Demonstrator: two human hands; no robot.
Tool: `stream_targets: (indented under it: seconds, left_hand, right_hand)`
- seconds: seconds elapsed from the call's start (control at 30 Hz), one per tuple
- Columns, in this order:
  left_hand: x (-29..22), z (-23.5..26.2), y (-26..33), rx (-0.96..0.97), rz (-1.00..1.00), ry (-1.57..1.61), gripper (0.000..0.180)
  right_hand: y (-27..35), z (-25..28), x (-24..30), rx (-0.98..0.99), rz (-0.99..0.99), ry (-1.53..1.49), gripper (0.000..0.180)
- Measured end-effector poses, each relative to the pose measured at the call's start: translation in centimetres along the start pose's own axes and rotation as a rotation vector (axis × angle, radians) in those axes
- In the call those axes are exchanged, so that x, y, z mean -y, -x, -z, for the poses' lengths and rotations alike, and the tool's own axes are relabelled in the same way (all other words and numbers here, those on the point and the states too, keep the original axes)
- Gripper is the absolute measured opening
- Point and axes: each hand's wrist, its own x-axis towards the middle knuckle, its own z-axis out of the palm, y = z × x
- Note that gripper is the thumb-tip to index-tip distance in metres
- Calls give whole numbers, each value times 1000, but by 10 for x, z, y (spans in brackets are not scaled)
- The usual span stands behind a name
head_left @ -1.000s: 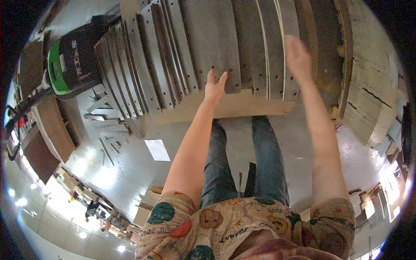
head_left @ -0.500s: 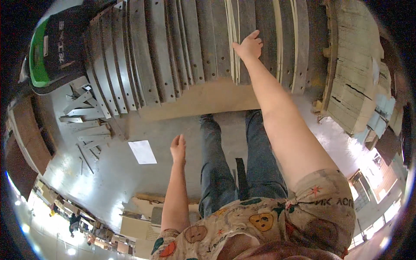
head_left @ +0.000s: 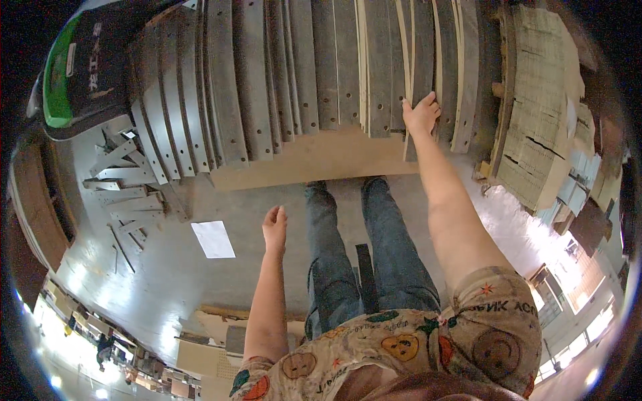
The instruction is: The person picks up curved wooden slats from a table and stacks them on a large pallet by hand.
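Observation:
A row of long, dark grey strips (head_left: 254, 87) with holes near their ends lies across the far side, some with pale edges. At the right part of the row, my right hand (head_left: 421, 115) is closed around one dark strip (head_left: 422, 60), thumb on its left side and fingers on its right. That strip's near end sticks out past its neighbours, partly hidden by my wrist. My left hand (head_left: 274, 227) hangs low beside my legs, fingers loosely curled together, with nothing visible in it. It touches nothing.
A brown board (head_left: 314, 157) lies under the strips' near ends. Short metal pieces (head_left: 127, 177) are piled on the floor at left, near a white sheet (head_left: 213, 239). A black and green machine (head_left: 87, 67) stands far left. A pale stack (head_left: 535, 113) stands at right.
My right hand has come nearer and to the right, going from spread fingers to a grip on a strip. That strip's end now juts toward me. My left hand has barely moved.

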Motion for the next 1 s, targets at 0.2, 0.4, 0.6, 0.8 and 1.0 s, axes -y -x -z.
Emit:
stream_targets:
  seconds: [0.2,0.4,0.6,0.8,1.0]
  left_hand:
    - [-63,-94,-10,164,-196,33,41]
    - [-184,-242,-28,364,-495,-187,41]
    - [-237,-363,-50,307,-485,-367,56]
    - [-234,-422,-36,-10,-691,-566,52]
    - [-241,-437,-35,158,-573,-541,65]
  right_hand:
    - [2,21,5,-20,56,-24,87]
    - [27,67,-46,-353,535,-217,58]
    - [-104,56,-207,-137,-84,-617,81]
    - [-138,70,-191,464,-81,-1050,89]
    - [-176,33,-228,593,-184,-757,91]
